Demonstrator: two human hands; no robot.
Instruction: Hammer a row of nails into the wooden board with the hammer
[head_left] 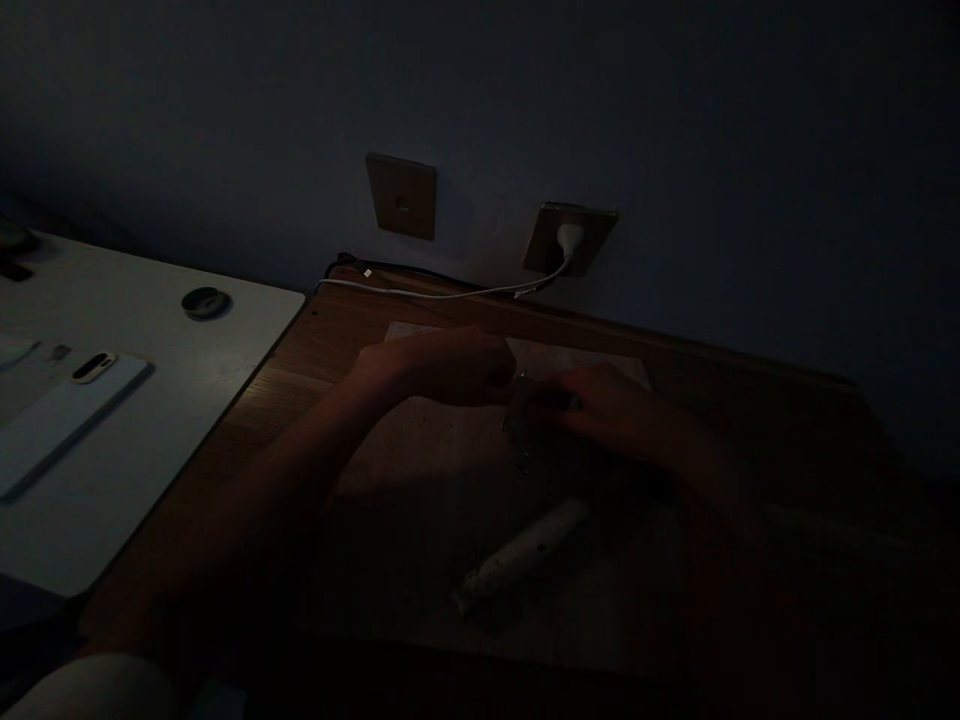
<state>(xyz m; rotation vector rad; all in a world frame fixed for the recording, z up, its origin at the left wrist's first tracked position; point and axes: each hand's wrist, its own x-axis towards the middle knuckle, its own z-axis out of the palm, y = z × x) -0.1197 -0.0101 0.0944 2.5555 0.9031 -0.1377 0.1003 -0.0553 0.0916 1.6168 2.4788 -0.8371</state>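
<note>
The scene is very dark. Over a pale sheet or board (420, 430), my left hand (465, 365) is closed, its fingers curled down beside a small greyish piece (517, 405). My right hand (600, 400) comes in from the other side with fingers pinched at that same piece. Shadow hides what the piece is and which fingertips touch it. Closer to me lies a pale, rough, stick-shaped object (525, 550), slanting across the sheet; one end looks ragged. Tiny dark specks are scattered on the sheet.
At the left, a white tabletop (217, 370) carries a pale phone (75, 420) and a small round dark item (205, 303). Behind the wooden surface (300, 350), the wall has a socket with a white plug (570, 238), its white cable (450, 294) and another wall plate (403, 195).
</note>
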